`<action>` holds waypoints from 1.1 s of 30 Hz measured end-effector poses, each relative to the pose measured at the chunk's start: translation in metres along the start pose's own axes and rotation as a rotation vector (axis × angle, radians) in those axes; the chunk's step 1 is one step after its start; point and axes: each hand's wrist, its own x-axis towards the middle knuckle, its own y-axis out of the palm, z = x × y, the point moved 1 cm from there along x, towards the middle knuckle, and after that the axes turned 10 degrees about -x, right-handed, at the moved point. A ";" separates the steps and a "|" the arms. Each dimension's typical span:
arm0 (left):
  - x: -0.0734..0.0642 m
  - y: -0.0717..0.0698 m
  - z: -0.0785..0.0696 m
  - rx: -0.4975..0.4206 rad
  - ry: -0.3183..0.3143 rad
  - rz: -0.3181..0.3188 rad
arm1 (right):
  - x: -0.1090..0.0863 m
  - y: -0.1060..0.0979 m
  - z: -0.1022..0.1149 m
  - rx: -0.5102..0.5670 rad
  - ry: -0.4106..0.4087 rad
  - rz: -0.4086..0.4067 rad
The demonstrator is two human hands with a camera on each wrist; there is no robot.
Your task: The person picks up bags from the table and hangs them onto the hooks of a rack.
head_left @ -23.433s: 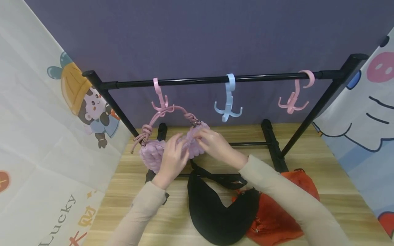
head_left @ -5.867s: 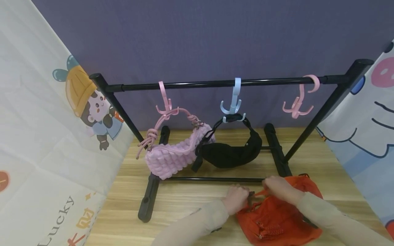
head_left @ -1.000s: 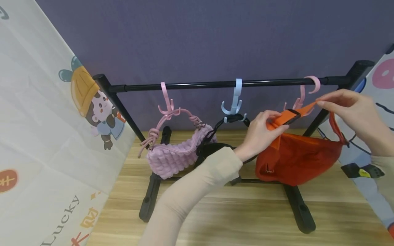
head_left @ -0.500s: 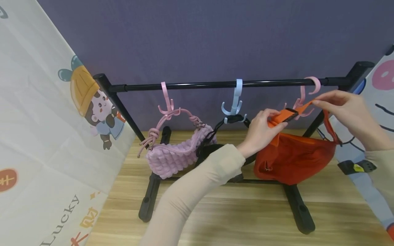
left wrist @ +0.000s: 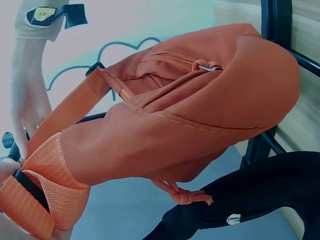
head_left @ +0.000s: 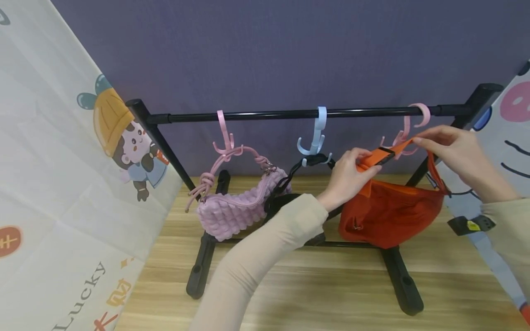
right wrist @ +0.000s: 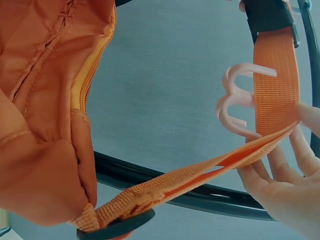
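Note:
An orange sling bag (head_left: pixel 391 214) hangs in the air by its strap, below the right end of the rack bar. My left hand (head_left: pixel 345 177) pinches the strap (head_left: pixel 372 157) beside its black buckle (head_left: pixel 386 156). With thumb and fingers, my right hand (head_left: pixel 457 154) pinches the strap's upper fold, which shows closely in the right wrist view. Just behind that strap is a pink hook (head_left: pixel 400 137), its prongs overlapping the strap edge in the right wrist view. The bag's body (left wrist: pixel 215 100) with its zip fills the left wrist view.
The black rack's bar (head_left: pixel 265 115) runs across. A lilac quilted bag (head_left: pixel 232 216) hangs from the left pink hook (head_left: pixel 224 133). On the blue hook (head_left: pixel 318 131) hangs a black bag (head_left: pixel 281 202), partly behind my left arm. Below lies a wooden tabletop (head_left: pixel 331 294).
The orange bag has risen from the table since about six seconds ago. Over the last second, my right hand and the bag shift slightly left. The black bag, earlier on the table, hangs now.

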 end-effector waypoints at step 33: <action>-0.002 0.002 0.015 -0.029 -0.126 0.066 | 0.005 0.014 -0.009 0.042 -0.037 0.132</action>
